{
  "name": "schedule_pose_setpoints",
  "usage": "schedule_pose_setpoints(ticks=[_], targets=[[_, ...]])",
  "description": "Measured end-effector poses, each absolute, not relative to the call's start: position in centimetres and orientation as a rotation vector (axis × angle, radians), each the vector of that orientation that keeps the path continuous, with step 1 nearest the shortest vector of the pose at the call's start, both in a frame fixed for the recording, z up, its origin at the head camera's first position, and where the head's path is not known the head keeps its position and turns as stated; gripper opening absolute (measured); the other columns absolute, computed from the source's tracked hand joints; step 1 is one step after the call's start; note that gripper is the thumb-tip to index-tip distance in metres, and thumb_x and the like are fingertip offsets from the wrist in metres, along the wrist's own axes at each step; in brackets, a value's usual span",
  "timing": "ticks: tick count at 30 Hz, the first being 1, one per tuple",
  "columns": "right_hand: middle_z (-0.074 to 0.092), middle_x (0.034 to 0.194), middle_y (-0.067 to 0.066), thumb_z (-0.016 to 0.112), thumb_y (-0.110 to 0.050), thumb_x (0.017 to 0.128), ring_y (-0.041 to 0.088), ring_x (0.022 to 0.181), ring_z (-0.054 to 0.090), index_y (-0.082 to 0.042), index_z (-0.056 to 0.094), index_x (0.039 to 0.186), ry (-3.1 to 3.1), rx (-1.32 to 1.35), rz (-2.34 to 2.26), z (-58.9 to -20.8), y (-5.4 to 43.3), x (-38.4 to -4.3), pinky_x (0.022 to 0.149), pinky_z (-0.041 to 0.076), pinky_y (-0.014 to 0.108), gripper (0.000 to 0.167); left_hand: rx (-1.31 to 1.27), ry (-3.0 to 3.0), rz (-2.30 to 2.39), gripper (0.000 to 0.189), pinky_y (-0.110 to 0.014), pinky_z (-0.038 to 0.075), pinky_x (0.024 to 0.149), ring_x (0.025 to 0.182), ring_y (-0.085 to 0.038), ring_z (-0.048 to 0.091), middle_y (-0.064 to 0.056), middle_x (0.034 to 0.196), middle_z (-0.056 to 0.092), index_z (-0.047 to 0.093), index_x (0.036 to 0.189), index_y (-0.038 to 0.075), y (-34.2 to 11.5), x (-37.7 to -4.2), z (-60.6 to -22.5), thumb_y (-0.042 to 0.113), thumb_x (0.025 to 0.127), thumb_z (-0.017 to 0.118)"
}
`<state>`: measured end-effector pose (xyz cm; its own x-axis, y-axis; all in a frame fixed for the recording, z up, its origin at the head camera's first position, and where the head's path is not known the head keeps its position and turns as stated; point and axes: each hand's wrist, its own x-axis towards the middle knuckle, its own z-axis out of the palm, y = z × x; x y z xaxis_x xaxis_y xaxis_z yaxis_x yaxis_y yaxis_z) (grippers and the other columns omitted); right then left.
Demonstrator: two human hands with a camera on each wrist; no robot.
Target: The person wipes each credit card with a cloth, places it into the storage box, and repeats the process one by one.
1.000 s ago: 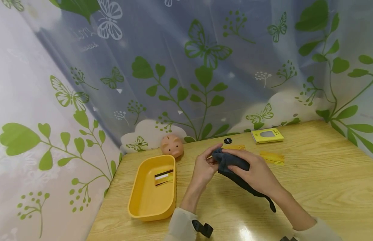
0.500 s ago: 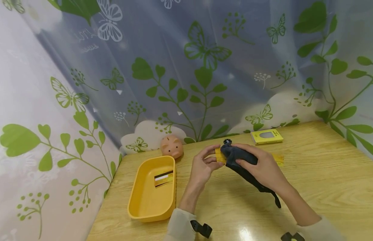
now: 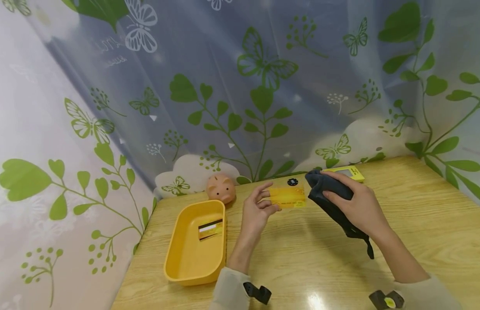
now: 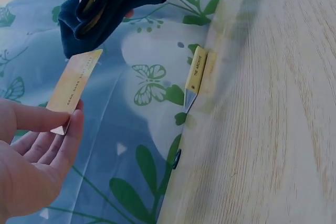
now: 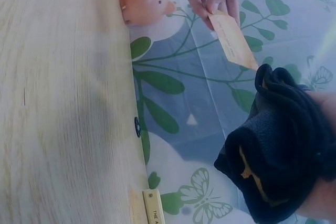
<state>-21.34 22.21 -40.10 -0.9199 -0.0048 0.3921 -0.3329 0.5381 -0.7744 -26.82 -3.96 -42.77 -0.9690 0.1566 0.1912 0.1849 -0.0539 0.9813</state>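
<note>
My left hand (image 3: 257, 211) pinches one end of a yellow-orange card (image 3: 288, 197) between thumb and fingers, with printed digits visible along it. My right hand (image 3: 358, 211) grips a dark, soft fabric pouch (image 3: 331, 189) whose thin tail hangs down toward the wrist. The pouch's mouth faces the card, and a narrow gap parts them in the head view. Through the folds of the pouch (image 5: 273, 150), the right wrist view shows a sliver of something yellowish. In the left wrist view the card (image 4: 73, 85) is tilted, its far end close below the pouch.
A yellow tray (image 3: 168, 260) at the left holds cards (image 3: 210, 230). Behind it sits a pink piggy bank (image 3: 221, 188). Near the table's back edge lie a black poker chip (image 3: 292, 182) and a yellow box (image 3: 356, 173), partly hidden by the right hand.
The card has come out of the pouch in my left hand's pinch. My right hand has moved right with the pouch, now covering part of the yellow box and a card on the table.
</note>
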Motion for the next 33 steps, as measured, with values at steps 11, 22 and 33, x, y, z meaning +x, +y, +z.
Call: schedule_pose_setpoints(ticks=[11, 22, 33], targets=[[0.053, 0.152, 0.018, 0.070, -0.033, 0.101, 0.041, 0.107, 0.067, -0.028, 0.056, 0.152, -2.422, 0.283, 1.383, -40.14, 21.98, -21.22, 0.068, 0.057, 0.028, 0.053, -0.221, -2.087, -2.299, 0.025, -0.042, 0.062, 0.085, 0.080, -0.015, 0.070, -0.014, 0.103, 0.069, 0.067, 0.115, -0.007, -4.00, -27.23, -43.24, -0.012, 0.090, 0.070], [0.051, 0.154, 0.017, 0.070, -0.034, 0.101, 0.042, 0.110, 0.067, -0.030, 0.055, 0.152, -2.421, 0.288, 1.381, -40.03, 21.83, -21.14, 0.069, 0.056, 0.028, 0.053, -0.301, -2.028, -2.240, 0.011, -0.034, 0.058, 0.091, 0.092, -0.015, 0.070, -0.011, 0.103, 0.076, 0.073, 0.104, -0.006, -4.26, -27.29, -43.25, -0.006, 0.093, 0.070], [0.051, 0.155, 0.016, 0.071, -0.033, 0.101, 0.042, 0.111, 0.067, -0.031, 0.056, 0.151, -2.413, 0.317, 1.376, -40.03, 21.56, -21.26, 0.071, 0.057, 0.028, 0.053, -0.395, -1.886, -2.361, 0.005, -0.039, 0.060, 0.092, 0.102, -0.018, 0.070, -0.020, 0.123, 0.072, 0.069, 0.098, -0.012, -4.30, -27.38, -43.19, -0.011, 0.094, 0.066]])
